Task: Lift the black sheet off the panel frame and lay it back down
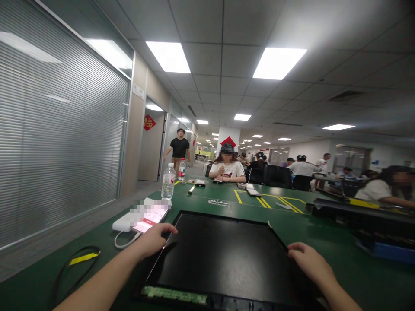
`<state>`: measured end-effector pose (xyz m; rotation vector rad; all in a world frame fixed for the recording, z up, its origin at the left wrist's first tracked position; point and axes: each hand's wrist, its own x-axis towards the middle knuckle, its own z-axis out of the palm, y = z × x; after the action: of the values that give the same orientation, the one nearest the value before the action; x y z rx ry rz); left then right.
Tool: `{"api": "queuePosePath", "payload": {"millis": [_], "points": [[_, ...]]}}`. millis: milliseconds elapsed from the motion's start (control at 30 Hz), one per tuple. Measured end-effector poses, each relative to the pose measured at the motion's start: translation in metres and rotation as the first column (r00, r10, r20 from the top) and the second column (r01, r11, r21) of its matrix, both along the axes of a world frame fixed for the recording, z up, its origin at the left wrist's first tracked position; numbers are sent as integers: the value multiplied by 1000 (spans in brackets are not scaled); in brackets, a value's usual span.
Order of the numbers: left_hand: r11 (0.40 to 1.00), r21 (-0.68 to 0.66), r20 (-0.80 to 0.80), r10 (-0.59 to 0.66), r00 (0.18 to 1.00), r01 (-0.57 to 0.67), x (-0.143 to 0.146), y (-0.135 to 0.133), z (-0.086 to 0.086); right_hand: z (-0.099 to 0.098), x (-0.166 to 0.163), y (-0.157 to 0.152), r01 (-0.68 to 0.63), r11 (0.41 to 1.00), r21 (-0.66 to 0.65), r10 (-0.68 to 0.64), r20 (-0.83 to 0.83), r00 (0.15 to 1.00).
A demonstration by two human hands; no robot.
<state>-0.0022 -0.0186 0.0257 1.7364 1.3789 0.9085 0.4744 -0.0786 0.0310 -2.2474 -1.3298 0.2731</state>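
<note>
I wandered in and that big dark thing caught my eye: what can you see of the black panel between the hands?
The black panel is broad, four-sided and smooth, with a sheen like glass or plastic and a thin dark rim. A green strip, like a circuit board, runs along the left of its near edge. It lies roughly flat on the green table; the left hand touches its left edge, the right hand its right.

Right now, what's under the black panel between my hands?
The black panel appears to lie on the green tabletop, which shows around it. Your left hand and right hand are at its side edges; anything directly beneath is covered and can't be seen.
</note>
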Motion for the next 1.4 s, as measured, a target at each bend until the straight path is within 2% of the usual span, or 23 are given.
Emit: {"api": "queuePosePath", "payload": {"millis": [100,233,367,600,767,867,967,1100,1167,1267,1400], "points": [[997,-50,218,-41,975,53,4,-2,5,2,-3,-1,-2,1000,-9,2,-19,1000],[997,-76,420,19,907,14,8,-9,17,-1,-3,0,-2,1000,-8,2,-34,999],[988,-151,487,113,866,-44,10,-10,22,-4,1,1,-25,1000,-9,25,-54,998],[960,-175,508,278,815,-218,5,4,17,-9,6,4,-40,999,-22,39,-58,998],[941,-302,642,317,698,-150,6,8,16,-9,2,5,-50,998,-28,49,-57,997],[945,-318,686,288,669,-80,8,6,17,-6,-2,2,-46,999,-15,45,-49,998],[950,-309,685,259,682,-50,8,3,17,-5,-3,1,-37,999,-14,37,-43,998],[940,-339,610,254,751,-42,7,3,12,-8,0,2,-45,999,-18,44,-50,998],[940,-341,622,230,749,-5,5,5,9,-9,1,3,-50,999,-16,49,-50,998],[946,-319,644,171,746,59,4,8,4,-10,0,3,-66,998,0,66,-39,997],[963,-261,588,106,802,63,2,11,1,-11,-4,4,-59,998,9,59,-18,998]]}}
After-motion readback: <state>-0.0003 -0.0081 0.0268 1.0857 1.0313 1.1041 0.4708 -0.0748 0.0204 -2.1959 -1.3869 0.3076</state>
